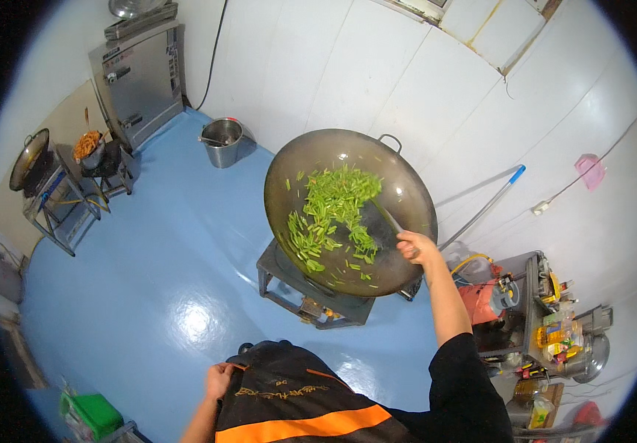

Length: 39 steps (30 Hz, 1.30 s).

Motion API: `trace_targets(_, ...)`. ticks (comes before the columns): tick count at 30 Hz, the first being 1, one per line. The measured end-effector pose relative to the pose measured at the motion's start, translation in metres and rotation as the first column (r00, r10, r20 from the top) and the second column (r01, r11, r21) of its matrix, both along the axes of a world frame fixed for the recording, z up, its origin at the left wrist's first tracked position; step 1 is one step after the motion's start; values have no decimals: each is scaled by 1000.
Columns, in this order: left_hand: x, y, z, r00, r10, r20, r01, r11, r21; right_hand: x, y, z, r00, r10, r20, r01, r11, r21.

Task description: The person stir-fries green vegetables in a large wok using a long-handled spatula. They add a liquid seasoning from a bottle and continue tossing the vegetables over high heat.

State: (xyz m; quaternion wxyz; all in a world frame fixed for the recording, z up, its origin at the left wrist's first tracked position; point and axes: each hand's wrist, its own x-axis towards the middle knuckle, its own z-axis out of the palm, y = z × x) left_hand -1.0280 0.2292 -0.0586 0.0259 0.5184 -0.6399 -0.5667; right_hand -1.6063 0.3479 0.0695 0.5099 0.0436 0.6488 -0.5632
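My right hand (417, 247) grips the handle of a wok utensil (389, 215), its head hidden among chopped green vegetable stalks (334, 202). These lie spread across the left and middle of a large, dark metal wok (412, 166). The wok rests on a low black metal stove stand (318, 299) in front of me. Down by my waist, my left hand (220, 380) is closed on the edge of my dark apron (280, 371), beside an orange-trimmed pocket. The apron has a broad orange band and some writing.
A metal bucket (223, 145) stands near the wall. Behind the wok leans a blue-tipped metal pole (484, 205). A gas cylinder (484, 299) and a shelf of bottles (559, 335) are at right. At left are another wok (30, 158), a food-filled pot (90, 149) and a steel cabinet (144, 83).
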Motion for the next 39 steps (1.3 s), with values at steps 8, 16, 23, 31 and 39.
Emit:
trace_targets(8, 19, 6, -7, 996, 83, -40, -84, 996, -20, 59, -14, 46, 529, 478, -701, -125, 861, 494)
trace_targets(16, 1, -15, -17, 998, 5, -55, -5, 1000, 9, 86, -65, -20, 157, 821, -549, -97, 566, 819)
trace_targets(23, -16, -29, -7, 993, -116, -36, 118, 992, 40, 142, 32, 128, -168, 933, -318, 30, 327, 945)
trace_targets(31, -6, -36, -35, 987, -163, -13, 164, 983, 85, 217, 103, 228, 9, 962, -274, -47, 274, 961)
trace_targets(39, -25, -37, -25, 977, -210, -44, 212, 975, 65, 117, 48, -3, 375, 650, -661, 38, 702, 711)
